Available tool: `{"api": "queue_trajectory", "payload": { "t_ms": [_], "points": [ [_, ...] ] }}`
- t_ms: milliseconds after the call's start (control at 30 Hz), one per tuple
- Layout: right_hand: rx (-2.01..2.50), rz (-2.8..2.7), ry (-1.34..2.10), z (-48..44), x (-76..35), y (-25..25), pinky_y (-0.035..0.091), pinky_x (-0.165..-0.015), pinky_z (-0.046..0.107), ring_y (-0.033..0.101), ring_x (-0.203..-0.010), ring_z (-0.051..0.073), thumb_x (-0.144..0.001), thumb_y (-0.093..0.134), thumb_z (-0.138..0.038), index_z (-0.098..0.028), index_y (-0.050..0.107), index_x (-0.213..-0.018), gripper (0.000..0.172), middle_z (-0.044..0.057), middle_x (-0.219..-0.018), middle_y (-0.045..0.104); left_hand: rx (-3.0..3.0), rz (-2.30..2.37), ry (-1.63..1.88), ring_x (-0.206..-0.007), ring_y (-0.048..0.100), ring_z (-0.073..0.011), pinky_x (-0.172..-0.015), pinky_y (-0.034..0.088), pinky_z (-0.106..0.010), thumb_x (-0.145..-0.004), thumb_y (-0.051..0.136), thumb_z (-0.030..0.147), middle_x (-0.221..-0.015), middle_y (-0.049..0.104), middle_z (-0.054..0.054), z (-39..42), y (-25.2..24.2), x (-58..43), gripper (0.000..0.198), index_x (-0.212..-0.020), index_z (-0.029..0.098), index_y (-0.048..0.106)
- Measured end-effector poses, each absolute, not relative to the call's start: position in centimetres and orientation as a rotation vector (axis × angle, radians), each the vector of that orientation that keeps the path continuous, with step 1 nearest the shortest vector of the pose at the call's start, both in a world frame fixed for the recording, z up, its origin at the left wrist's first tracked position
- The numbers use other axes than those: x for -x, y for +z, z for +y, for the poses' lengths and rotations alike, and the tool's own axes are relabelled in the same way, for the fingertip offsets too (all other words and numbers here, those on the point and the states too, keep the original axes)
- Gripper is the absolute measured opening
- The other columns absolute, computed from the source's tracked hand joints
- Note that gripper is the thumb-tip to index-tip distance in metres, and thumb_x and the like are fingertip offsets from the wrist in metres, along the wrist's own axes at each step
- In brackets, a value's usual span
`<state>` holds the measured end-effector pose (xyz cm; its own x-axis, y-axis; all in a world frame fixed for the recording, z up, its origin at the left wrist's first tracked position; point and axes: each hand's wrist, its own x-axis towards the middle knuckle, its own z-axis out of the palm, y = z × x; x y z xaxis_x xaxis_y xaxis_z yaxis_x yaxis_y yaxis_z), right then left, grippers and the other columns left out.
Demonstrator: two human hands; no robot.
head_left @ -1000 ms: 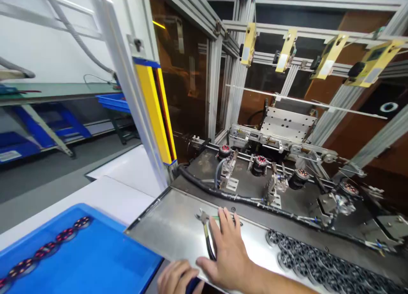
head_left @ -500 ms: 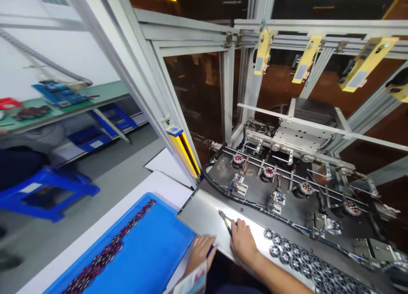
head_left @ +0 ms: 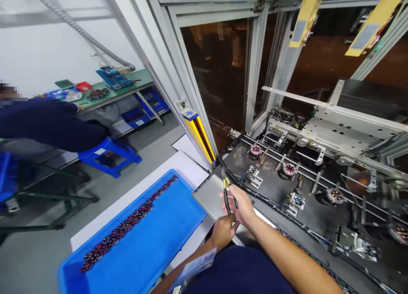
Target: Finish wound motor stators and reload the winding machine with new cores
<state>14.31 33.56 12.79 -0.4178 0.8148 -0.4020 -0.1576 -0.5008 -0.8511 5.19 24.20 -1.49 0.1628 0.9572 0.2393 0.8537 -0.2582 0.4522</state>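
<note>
Pliers with black and yellow-green handles [head_left: 226, 196] are held upright over the metal plate [head_left: 208, 194]. My right hand [head_left: 242, 204] is closed round them, with the handles standing apart. Just below, my left hand [head_left: 223, 230] is closed near the lower handle end and close to the right hand; what its fingers hold, if anything, is hidden. Left of both hands lies a blue tray [head_left: 159, 238] with a long diagonal band of small dark and red round parts [head_left: 117, 232].
The machine bed [head_left: 270, 175] at the right carries red-centred round parts [head_left: 289, 170] and metal fixtures. A yellow sensor post [head_left: 202, 137] stands behind the plate. At the far left, a person in dark clothes [head_left: 47, 120] sits on a blue stool [head_left: 110, 158].
The pliers have been lifted off the metal plate in my right hand. My left hand has moved right, next to them. The view has shifted, showing the seated person more fully.
</note>
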Motion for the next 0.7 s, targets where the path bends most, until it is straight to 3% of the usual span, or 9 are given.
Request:
{"api": "queue_trajectory", "payload": {
  "t_ms": [167,333,700],
  "points": [
    [1.085,-0.569,1.765,41.2,-8.4,15.0,0.054,-0.058,0.023,0.062,-0.069,0.01,-0.1,0.053,-0.037,-0.018,0.049,-0.131,0.037,0.003,-0.098,0.063,-2.199,1.8,0.595,-0.066,0.061,-0.0102,-0.064,0.055,-0.027,-0.097,0.057,0.038,-0.079,0.065,0.0,25.7,-2.7,-5.6,0.026,-0.092,0.013,0.064],
    [1.182,-0.286,1.567,46.9,-6.8,13.3,0.056,-0.063,0.026,0.063,-0.075,0.012,-0.098,0.057,-0.038,-0.015,0.057,-0.122,0.033,0.004,-0.102,0.064,-2.209,1.811,0.566,-0.061,0.065,-0.0146,-0.059,0.05,-0.026,-0.097,0.053,0.031,-0.068,0.067,-0.004,25.7,-2.0,-5.5,0.025,-0.078,0.016,0.062],
    [1.248,-0.161,1.453,47.0,-8.6,11.5,0.055,-0.059,0.023,0.061,-0.07,0.01,-0.097,0.059,-0.036,-0.014,0.06,-0.114,0.028,0.002,-0.095,0.064,-2.185,1.825,0.578,-0.059,0.066,-0.0169,-0.055,0.045,-0.027,-0.094,0.052,0.029,-0.068,0.069,-0.005,25.9,-1.4,-5.5,0.021,-0.077,0.019,0.06]
  ]
}}
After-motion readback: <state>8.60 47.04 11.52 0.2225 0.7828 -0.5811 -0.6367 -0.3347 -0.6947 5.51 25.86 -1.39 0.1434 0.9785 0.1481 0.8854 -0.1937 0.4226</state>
